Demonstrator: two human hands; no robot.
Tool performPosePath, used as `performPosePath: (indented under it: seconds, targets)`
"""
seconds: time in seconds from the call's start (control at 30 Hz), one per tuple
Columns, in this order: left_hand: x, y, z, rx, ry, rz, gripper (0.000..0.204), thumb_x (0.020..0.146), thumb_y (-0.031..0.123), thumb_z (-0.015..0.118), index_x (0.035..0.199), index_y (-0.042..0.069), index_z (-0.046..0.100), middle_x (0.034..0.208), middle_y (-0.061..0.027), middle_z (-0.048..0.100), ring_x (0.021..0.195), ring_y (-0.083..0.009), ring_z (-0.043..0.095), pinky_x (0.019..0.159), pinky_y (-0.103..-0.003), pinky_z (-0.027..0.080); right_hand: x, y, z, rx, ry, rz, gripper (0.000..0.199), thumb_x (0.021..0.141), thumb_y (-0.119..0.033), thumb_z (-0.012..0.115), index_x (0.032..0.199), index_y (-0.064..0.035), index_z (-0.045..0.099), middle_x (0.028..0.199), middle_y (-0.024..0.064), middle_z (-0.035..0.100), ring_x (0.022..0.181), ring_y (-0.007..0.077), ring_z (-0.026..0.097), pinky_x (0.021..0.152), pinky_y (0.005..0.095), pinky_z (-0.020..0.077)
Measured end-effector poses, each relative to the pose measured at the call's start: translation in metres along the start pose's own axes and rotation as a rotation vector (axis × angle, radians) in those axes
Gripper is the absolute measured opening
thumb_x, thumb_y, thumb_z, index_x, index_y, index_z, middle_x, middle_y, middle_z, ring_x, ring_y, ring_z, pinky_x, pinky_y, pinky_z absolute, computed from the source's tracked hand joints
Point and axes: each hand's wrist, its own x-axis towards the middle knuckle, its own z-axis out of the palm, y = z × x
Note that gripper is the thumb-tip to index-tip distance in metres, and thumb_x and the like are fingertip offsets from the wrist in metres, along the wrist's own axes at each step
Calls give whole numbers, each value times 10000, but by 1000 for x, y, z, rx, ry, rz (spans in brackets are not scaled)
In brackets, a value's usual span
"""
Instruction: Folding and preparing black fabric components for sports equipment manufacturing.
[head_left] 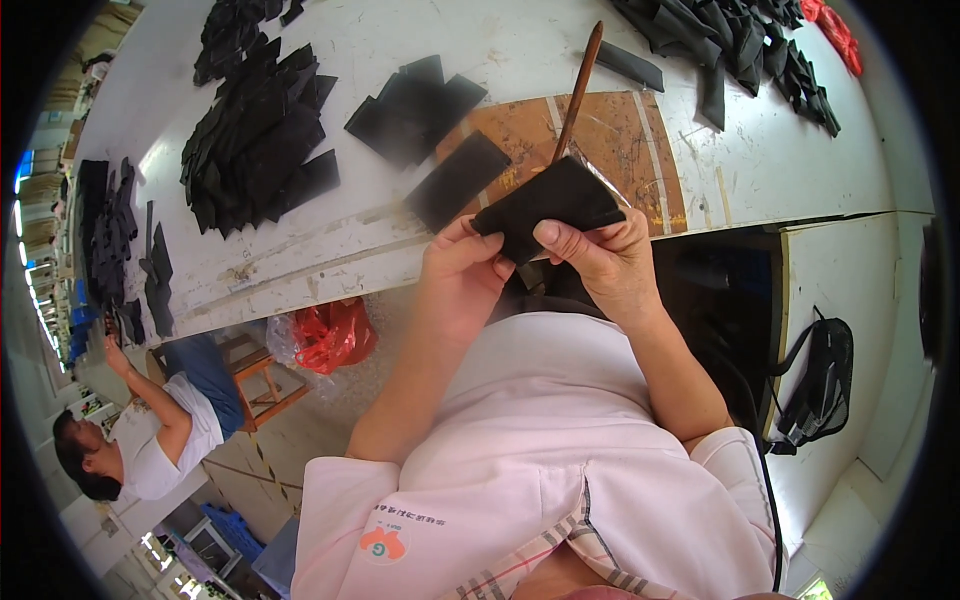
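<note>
Between both hands I hold a black fabric piece (560, 195), roughly rectangular, just over the table's front edge. My left hand (465, 260) pinches its left corner, thumb on top. My right hand (605, 255) grips its lower right side, the thumb pressed flat on the cloth. Right behind the piece a pointed brown stick (581, 90) slants up from a worn brown board (655, 150); its lower end is hidden. Another black rectangle (460, 182) lies at the board's left edge, close to my left hand. A few more overlapping black pieces (415, 110) lie beyond it.
A large heap of black pieces (255, 140) covers the table's left part, another pile (730, 40) its far right. Red plastic bags (335, 335) sit below the table edge. A black bag (818, 385) hangs at right. Another person (150, 430) works at far left.
</note>
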Motion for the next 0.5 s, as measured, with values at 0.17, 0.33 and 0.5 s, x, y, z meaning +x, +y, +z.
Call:
performPosePath:
  seconds: [0.17, 0.33, 0.5]
  targets:
    - [4, -14, 6, 271, 300, 194, 146, 776, 27, 543, 919, 42, 518, 826, -26, 558, 677, -102, 530, 584, -228, 438, 3, 2, 5, -599, 263, -234, 96, 692, -54, 670, 722, 4, 599, 645, 55, 531, 506, 128, 473, 441, 259, 376]
    - [-9, -5, 22, 532, 257, 323, 102, 811, 109, 533, 878, 33, 529, 789, -29, 553, 646, -86, 525, 551, -214, 422, 5, 6, -2, -907, 296, -402, 168, 614, -3, 683, 622, -14, 515, 593, 62, 462, 488, 190, 450, 434, 288, 354]
    - [-13, 4, 45, 730, 185, 276, 162, 828, 190, 521, 819, 29, 540, 736, -33, 556, 618, -72, 523, 523, -185, 404, 4, 16, -12, -1085, 280, -528, 211, 489, 33, 648, 625, -40, 503, 613, 51, 445, 563, 232, 477, 468, 314, 386]
